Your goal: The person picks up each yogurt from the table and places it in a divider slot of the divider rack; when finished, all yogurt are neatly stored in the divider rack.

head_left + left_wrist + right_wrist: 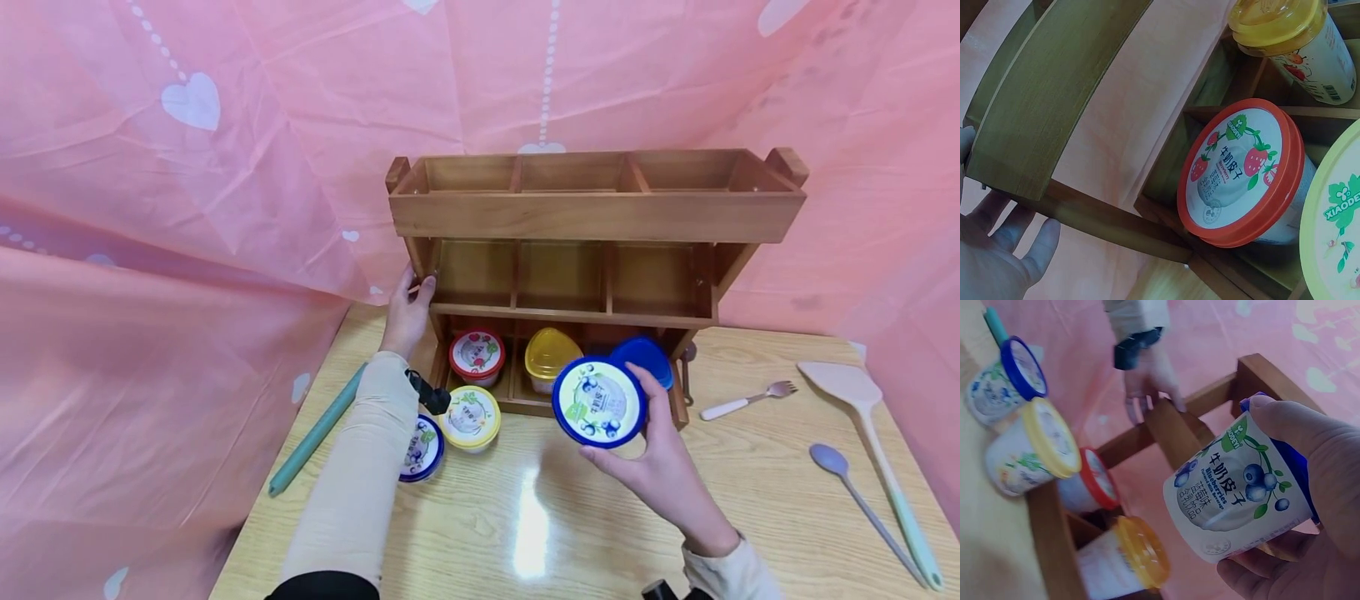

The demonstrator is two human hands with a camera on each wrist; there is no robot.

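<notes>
My left hand (407,318) grips the left side of a wooden rack (600,215); in the left wrist view its fingers (1040,250) lie around the side piece. My right hand (670,473) holds a blue-lidded cup (600,402) in front of the rack, lid facing up toward the head camera. The right wrist view shows the cup's blueberry label (1241,487) between thumb and fingers. In the rack's bottom row sit a red-lidded cup (477,354) at left, a yellow-lidded cup (551,354) in the middle and a blue lid (643,360) at right, partly hidden.
Another yellow-lidded cup (470,417) and a blue-lidded cup (422,450) stand before the rack's left end. A green rolled item (318,429) lies at left. A fork (750,400), a spoon (862,500) and a spatula (885,442) lie at right. Pink cloth hangs behind.
</notes>
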